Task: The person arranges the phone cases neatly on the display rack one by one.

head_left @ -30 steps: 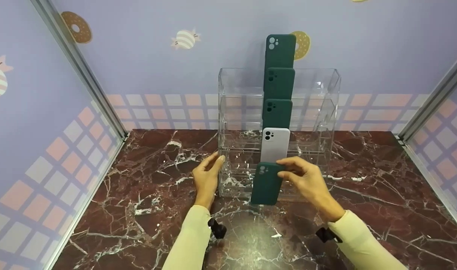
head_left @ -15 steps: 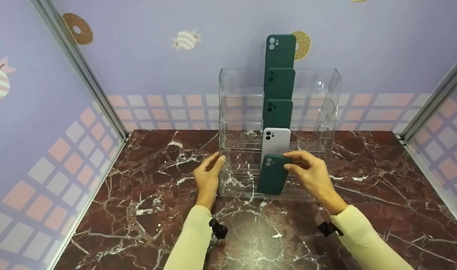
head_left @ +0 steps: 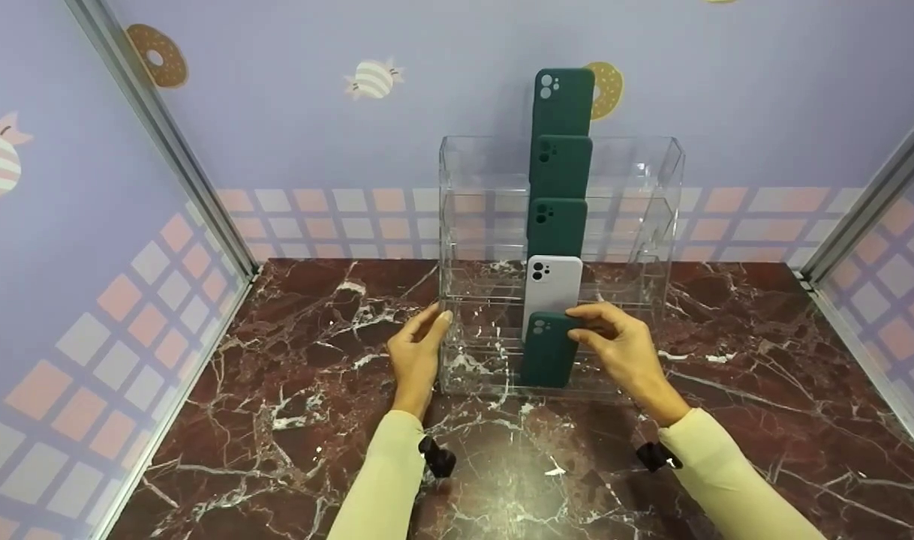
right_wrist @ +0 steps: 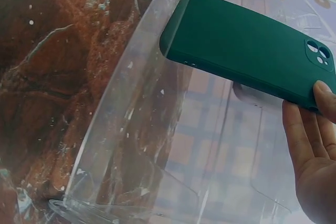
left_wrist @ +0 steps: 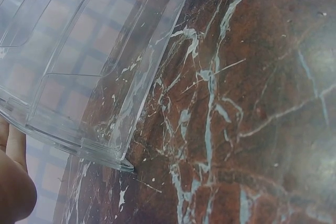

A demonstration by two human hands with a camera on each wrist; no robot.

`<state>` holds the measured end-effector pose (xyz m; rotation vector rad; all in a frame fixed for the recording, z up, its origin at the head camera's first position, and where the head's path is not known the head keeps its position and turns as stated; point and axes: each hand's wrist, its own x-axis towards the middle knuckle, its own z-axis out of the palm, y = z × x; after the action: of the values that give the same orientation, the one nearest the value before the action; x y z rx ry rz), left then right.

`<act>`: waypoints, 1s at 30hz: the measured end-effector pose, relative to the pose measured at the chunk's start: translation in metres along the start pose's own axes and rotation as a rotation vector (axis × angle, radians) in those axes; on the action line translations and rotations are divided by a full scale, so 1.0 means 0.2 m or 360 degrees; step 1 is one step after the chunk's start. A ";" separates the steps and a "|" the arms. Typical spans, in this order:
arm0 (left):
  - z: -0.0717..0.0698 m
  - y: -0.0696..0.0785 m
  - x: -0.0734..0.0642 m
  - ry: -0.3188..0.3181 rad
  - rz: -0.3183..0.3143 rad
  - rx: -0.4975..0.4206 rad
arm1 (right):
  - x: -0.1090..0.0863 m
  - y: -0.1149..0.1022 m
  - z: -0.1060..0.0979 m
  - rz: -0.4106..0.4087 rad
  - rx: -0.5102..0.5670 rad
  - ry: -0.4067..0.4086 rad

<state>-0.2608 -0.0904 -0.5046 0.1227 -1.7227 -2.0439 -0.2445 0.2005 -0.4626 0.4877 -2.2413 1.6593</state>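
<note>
My right hand (head_left: 622,345) pinches a dark green phone case (head_left: 551,351) at its upper right corner, thumb in front and fingers behind. The case stands nearly upright at the lowest tier of a clear tiered display rack (head_left: 479,315); whether its bottom edge touches the tier I cannot tell. My left hand (head_left: 416,352) presses its thumb and fingertips against the outside of the rack's left wall. Directly behind the held case, a white phone case (head_left: 554,285) leans in the tier above. In the right wrist view, the held green case (right_wrist: 236,45) shows its camera cutouts beside my thumb.
Higher in the rack, three green phone cases (head_left: 566,101) stand in one column, one per tier. The rack sits on a dark red marbled tabletop (head_left: 314,450). A purple patterned wall (head_left: 292,112) closes off the back, and side walls meet it at metal posts.
My right hand has moved up and slightly right with the green phone case, bringing it against the rack's front, then lowered it slightly and straightened it. My left hand has stayed at the rack's wall.
</note>
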 end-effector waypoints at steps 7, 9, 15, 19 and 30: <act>0.00 0.00 0.00 -0.0003 0.0012 0.0001 | -0.01 0.02 0.01 0.0036 -0.0042 -0.0022; 0.00 -0.01 0.00 -0.0005 0.0017 0.0002 | -0.01 0.02 0.01 0.0039 -0.0062 -0.0024; 0.00 -0.01 0.00 -0.0002 0.0024 -0.0016 | 0.00 0.04 0.01 0.0061 -0.0107 -0.0034; 0.00 -0.01 0.00 0.0006 0.0027 -0.0016 | 0.00 0.04 0.01 0.0051 -0.0153 -0.0042; 0.01 -0.02 0.00 0.0025 0.0031 -0.0005 | 0.00 0.06 0.02 -0.0033 -0.0152 -0.0016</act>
<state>-0.2630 -0.0895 -0.5073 0.1203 -1.7046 -2.0264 -0.2505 0.1991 -0.4743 0.4948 -2.3024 1.5348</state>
